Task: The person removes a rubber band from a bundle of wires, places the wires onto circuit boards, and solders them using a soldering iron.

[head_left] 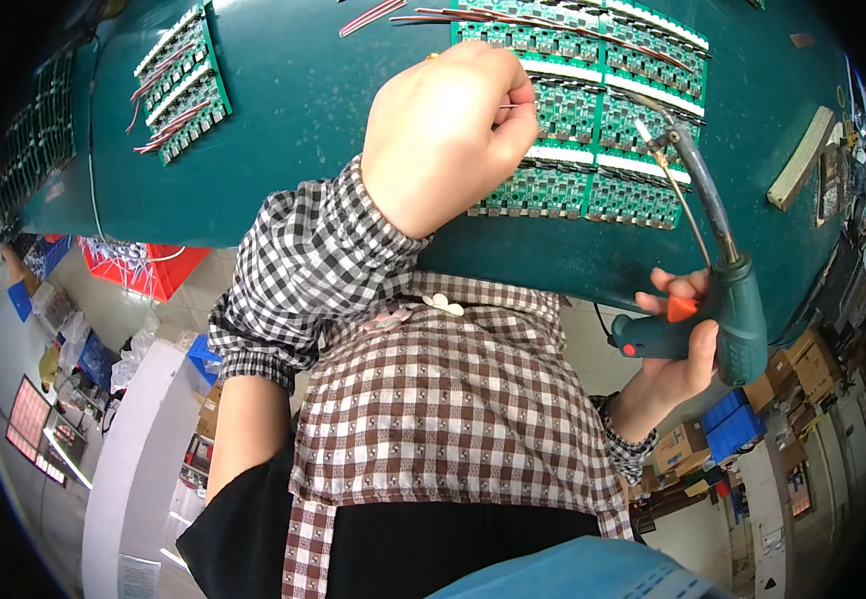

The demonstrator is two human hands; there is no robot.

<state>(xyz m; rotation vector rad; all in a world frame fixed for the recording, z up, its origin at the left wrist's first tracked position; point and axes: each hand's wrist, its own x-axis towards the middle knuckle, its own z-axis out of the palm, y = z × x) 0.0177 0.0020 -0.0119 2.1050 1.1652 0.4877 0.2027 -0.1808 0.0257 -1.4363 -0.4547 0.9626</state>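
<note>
My left hand (pixel 453 135) is closed in a pinch over a panel of green circuit boards (pixel 642 200). A short bit of thin wire (pixel 509 106) shows at its fingertips. My right hand (pixel 687 364) is wrapped round the grip of a dark green soldering gun (pixel 742 324) with an orange trigger. The gun's dark barrel slants up over the right part of the panel, beside a thin metal feed tube (pixel 687 205). Its tip is over the boards; whether it touches them I cannot tell. Dark and reddish wires (pixel 563 24) lie across the panel's far rows.
A smaller board panel (pixel 181 85) with red and white wires lies at the left on the green table (pixel 283 110). Loose wires (pixel 371 17) rest farther back. A wooden strip (pixel 800 160) lies at the right. Below the table's left edge stands a red bin (pixel 168 272) of wires.
</note>
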